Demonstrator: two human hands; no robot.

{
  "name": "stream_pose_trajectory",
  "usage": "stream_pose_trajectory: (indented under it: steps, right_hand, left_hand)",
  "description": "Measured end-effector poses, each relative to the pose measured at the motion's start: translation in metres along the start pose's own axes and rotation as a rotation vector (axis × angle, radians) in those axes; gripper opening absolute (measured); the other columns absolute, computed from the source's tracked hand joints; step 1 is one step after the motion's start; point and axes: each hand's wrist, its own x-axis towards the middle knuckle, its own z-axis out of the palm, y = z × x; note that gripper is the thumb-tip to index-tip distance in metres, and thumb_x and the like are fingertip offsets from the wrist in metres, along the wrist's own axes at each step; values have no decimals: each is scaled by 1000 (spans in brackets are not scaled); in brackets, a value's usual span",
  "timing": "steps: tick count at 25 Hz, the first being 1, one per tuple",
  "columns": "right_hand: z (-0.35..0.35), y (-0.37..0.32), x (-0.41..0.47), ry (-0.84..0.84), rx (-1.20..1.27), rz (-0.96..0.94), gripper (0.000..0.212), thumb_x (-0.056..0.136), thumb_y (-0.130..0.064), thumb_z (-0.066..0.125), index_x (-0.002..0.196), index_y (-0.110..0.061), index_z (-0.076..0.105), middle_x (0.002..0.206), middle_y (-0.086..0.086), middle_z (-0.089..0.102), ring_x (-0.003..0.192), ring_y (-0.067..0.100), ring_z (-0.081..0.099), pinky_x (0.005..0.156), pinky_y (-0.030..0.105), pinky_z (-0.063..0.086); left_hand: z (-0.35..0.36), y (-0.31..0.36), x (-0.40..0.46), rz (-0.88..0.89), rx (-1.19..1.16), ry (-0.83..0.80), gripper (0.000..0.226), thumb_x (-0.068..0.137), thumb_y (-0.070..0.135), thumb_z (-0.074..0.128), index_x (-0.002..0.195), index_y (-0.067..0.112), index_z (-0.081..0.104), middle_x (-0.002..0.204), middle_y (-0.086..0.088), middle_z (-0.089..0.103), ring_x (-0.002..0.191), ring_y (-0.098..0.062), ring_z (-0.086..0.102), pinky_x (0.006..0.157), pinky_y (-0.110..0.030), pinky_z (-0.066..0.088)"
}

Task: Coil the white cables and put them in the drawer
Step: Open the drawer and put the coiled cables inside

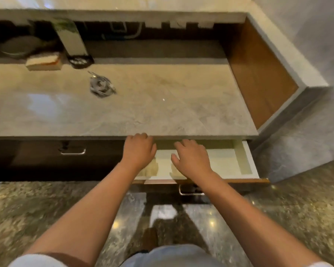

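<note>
A coil of white cable (101,86) lies on the marble counter (162,108), left of centre and well away from both hands. Below the counter's front edge the white-lined drawer (247,162) stands pulled out. My left hand (138,149) hovers at the drawer's left end, its fingers bent down at the counter's edge with the tips hidden. My right hand (191,157) reaches over the drawer's middle with relaxed, spread fingers. I see nothing in either hand. My arms hide part of the drawer's floor, and the bare part shows no cable.
A sponge (43,63), a small black dish (80,61), a tall box (71,37) and a grey pan (19,46) stand at the counter's back left. A shut drawer with a metal handle (72,151) is to the left. A wood side panel (258,74) bounds the right.
</note>
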Motion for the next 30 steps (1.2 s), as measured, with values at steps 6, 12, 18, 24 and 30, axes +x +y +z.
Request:
stream_pose_trajectory:
  steps: [6, 12, 18, 24, 30]
  right_hand:
    - [-20, -35, 60, 24, -129, -147, 36, 93, -34, 37, 119, -13, 52, 118, 11, 56, 106, 30, 50, 80, 38, 38]
    - [-12, -70, 147, -1, -94, -135, 39, 93, -35, 36, 122, -12, 51, 116, 12, 56, 103, 31, 50, 74, 37, 34]
    - [0, -109, 247, -13, -2, -52, 42, 94, -34, 37, 126, -10, 49, 119, 13, 54, 107, 32, 50, 79, 38, 37]
    - [6, -132, 327, -27, 87, -1, 41, 94, -34, 42, 126, -9, 49, 124, 13, 53, 112, 33, 48, 84, 40, 41]
    - [25, -148, 405, -202, 372, -44, 39, 91, -20, 52, 128, -11, 54, 129, 14, 58, 119, 33, 51, 92, 37, 43]
  left_hand:
    - [-25, -47, -16, -172, 22, 73, 35, 94, 36, 35, 106, 13, 59, 102, -6, 63, 94, -25, 57, 81, -37, 39]
    - [-21, -126, 20, -295, 19, 126, 45, 94, 38, 29, 114, 11, 59, 108, -7, 65, 97, -27, 59, 81, -37, 40]
    - [-13, -212, 89, -371, -54, 87, 43, 95, 38, 35, 118, 8, 56, 108, -12, 64, 98, -31, 58, 77, -37, 41]
    - [-11, -256, 151, -520, -196, 94, 47, 93, 44, 43, 118, 6, 55, 115, -14, 61, 105, -33, 56, 77, -38, 43]
    - [5, -269, 198, -661, -470, 129, 36, 87, 39, 58, 110, 13, 66, 115, -8, 60, 106, -27, 56, 76, -36, 46]
